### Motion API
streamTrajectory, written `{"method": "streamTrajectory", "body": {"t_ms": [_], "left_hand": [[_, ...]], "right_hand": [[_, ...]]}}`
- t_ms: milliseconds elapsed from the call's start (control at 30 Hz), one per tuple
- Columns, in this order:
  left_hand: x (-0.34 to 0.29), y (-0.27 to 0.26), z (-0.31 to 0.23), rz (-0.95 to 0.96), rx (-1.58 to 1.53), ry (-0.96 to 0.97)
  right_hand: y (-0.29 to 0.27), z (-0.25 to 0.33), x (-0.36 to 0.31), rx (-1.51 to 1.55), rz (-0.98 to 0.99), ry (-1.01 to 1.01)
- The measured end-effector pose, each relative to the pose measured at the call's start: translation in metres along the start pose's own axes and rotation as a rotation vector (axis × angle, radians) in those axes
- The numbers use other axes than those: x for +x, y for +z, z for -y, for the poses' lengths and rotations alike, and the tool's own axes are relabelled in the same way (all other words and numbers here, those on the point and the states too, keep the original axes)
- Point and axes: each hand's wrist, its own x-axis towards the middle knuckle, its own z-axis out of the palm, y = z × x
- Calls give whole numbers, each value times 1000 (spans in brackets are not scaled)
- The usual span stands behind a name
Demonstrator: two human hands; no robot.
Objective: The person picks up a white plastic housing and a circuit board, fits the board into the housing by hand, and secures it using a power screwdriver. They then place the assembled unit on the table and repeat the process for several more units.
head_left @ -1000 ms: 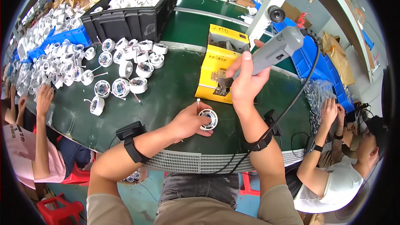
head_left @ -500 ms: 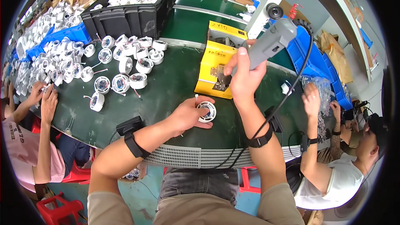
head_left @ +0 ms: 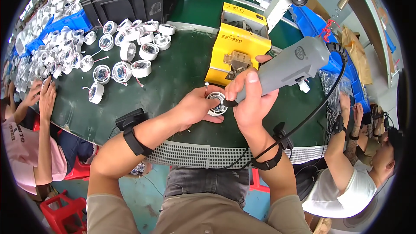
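My left hand is closed around a round white plastic housing with a circuit board inside, its thumb over the open face. A small wire plug sticks up beside the housing. My right hand grips a grey electric screwdriver, tilted with its dark nose down at the housing's right side. The bit's exact contact point is hidden. Just beyond both hands stands a yellow screw feeder with a metal bracket on its front.
Many white housings with wires lie to the left on the green table. A black crate of white parts stands behind them. Co-workers' hands are at the left and right. A black cable loops over my right forearm.
My right hand has brought the screwdriver down and left, from the screw feeder to the housing. The left hand still holds the housing. The view has shifted slightly.
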Motion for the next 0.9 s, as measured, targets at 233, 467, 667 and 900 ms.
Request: {"method": "streamTrajectory", "body": {"t_ms": [233,467,667,900], "left_hand": [[1,0,3,-31,-26,53],[6,7,0,-47,12,53],[-23,-18,-28,-310,804,248],[-49,-73,-63,-1299,1178,802]], "right_hand": [[2,-7,-5,-17,54,-8],[-5,-8,0,39,96,25],[-27,-14,-2,75,176,-45],[-223,8,43,-1663,-381,-234]]}}
